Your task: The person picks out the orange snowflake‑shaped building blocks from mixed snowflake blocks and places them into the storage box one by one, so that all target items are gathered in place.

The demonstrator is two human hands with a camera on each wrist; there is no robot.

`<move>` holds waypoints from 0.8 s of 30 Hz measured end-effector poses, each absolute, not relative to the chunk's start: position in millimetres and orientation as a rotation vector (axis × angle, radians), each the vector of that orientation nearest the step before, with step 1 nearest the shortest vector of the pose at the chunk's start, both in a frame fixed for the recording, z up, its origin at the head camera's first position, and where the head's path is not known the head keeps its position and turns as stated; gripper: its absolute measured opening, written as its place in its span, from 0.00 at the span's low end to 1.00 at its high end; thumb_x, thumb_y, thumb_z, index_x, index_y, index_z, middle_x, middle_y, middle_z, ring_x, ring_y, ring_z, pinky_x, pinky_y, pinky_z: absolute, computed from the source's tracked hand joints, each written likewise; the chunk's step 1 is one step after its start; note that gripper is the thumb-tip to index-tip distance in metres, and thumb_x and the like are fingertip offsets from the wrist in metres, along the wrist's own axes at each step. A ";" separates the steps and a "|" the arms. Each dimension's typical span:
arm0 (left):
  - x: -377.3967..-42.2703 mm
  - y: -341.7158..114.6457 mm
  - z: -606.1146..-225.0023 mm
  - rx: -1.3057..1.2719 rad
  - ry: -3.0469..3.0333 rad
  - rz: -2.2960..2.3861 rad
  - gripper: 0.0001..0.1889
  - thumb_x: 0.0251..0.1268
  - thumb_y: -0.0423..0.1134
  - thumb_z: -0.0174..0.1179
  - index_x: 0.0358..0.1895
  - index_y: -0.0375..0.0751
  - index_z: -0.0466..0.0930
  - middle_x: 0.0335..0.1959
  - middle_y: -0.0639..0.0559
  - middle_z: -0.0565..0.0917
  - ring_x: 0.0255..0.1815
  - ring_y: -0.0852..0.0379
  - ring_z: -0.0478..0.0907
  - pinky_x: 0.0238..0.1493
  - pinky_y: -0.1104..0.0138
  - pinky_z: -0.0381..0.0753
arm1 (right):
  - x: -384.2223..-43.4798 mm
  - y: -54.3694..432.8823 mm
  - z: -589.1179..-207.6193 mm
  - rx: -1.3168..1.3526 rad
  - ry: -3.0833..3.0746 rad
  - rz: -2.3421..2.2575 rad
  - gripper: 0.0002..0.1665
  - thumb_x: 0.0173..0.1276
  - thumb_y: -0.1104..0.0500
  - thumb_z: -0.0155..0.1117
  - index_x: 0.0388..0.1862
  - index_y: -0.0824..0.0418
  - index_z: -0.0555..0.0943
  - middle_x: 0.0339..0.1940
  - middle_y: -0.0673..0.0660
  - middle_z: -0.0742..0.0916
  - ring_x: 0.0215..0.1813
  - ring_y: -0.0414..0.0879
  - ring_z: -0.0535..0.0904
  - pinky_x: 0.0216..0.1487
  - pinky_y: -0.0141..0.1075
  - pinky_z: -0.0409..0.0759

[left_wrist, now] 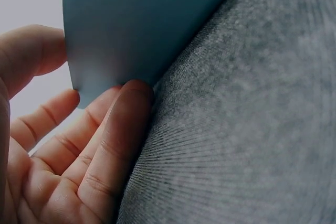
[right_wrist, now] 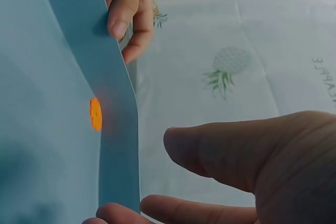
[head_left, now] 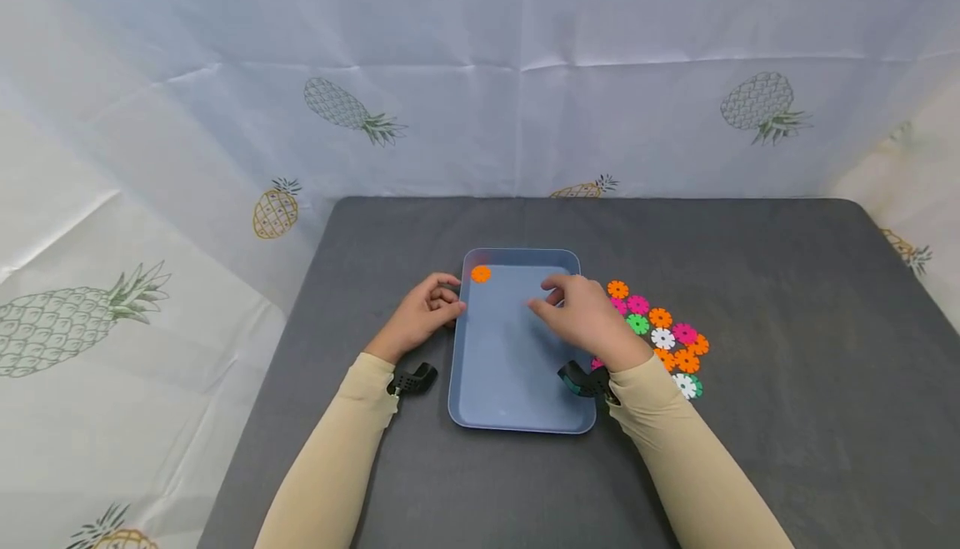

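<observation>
A blue rectangular tray lies on the grey table, with one orange notched plastic disc in its far left corner. My left hand holds the tray's left wall, the thumb over the rim and the fingers against the outside. Above the tray's right half hovers my right hand, thumb and fingers apart and nothing between them. The right wrist view also shows the orange disc flat on the tray floor. To the right of the tray lies a loose group of notched discs, including a white disc.
Orange, pink, green and white discs lie close together, some overlapping and some partly hidden by my right forearm. A pineapple-print cloth hangs behind the table and along its left side. Each wrist wears a black camera band.
</observation>
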State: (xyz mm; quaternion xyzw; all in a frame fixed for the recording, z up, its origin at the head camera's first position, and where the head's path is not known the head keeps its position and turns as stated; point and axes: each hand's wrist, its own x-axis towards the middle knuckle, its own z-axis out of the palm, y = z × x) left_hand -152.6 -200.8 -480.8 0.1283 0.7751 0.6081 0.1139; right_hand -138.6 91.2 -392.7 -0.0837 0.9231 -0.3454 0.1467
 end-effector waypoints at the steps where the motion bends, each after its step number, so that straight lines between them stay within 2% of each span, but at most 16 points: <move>1: -152.4 -200.9 -480.8 0.377 2.280 1.776 0.23 0.76 0.32 0.62 0.68 0.30 0.69 0.45 0.41 0.84 0.36 0.57 0.83 0.44 0.65 0.85 | -138.7 94.3 -392.4 -0.239 2.656 -1.000 0.31 0.77 0.46 0.65 0.68 0.67 0.80 0.52 0.61 0.89 0.44 0.51 0.85 0.44 0.45 0.85; 10: -152.5 -199.8 -482.7 0.388 2.288 1.770 0.23 0.76 0.33 0.62 0.69 0.30 0.69 0.47 0.38 0.84 0.37 0.56 0.82 0.45 0.66 0.84 | -139.8 128.9 -390.5 -0.207 2.666 -1.080 0.30 0.78 0.49 0.63 0.68 0.69 0.79 0.54 0.66 0.88 0.49 0.55 0.86 0.47 0.48 0.86; 20: -154.1 -200.9 -479.9 0.394 2.282 1.768 0.24 0.76 0.32 0.62 0.70 0.31 0.69 0.46 0.39 0.84 0.37 0.55 0.82 0.44 0.66 0.83 | -144.7 163.7 -390.2 -0.156 2.618 -1.063 0.29 0.81 0.47 0.60 0.70 0.65 0.78 0.58 0.67 0.85 0.38 0.52 0.82 0.37 0.41 0.80; 24: -155.2 -202.1 -478.1 0.379 2.281 1.759 0.24 0.76 0.33 0.63 0.70 0.32 0.69 0.46 0.39 0.84 0.38 0.53 0.82 0.45 0.65 0.83 | -147.9 168.6 -394.4 -0.145 2.605 -1.041 0.28 0.80 0.49 0.62 0.69 0.67 0.78 0.50 0.65 0.85 0.31 0.50 0.78 0.34 0.41 0.77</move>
